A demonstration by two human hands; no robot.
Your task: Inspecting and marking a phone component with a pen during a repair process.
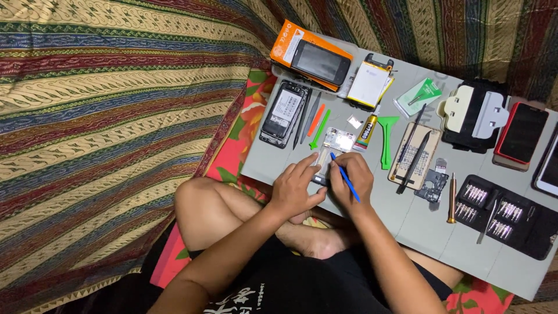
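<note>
My left hand [296, 187] presses down on a small opened phone [336, 141] lying on a grey work mat [418, 224]. My right hand [351, 179] grips a thin blue tool [346, 178] like a pen, its tip touching the phone's inside near the top edge. Both hands sit side by side over the lower half of the phone, hiding it. I sit cross-legged with my bare knee [200, 203] at the mat's near edge.
On the mat lie a black phone shell [283, 113], orange and green pry tools [317, 125], a glue tube [367, 129], a battery [368, 82], an orange box [310, 55], a green spudger [386, 139], a screwdriver [451, 199], a bit case [504, 216] and a red phone [520, 136]. Striped cloth surrounds everything.
</note>
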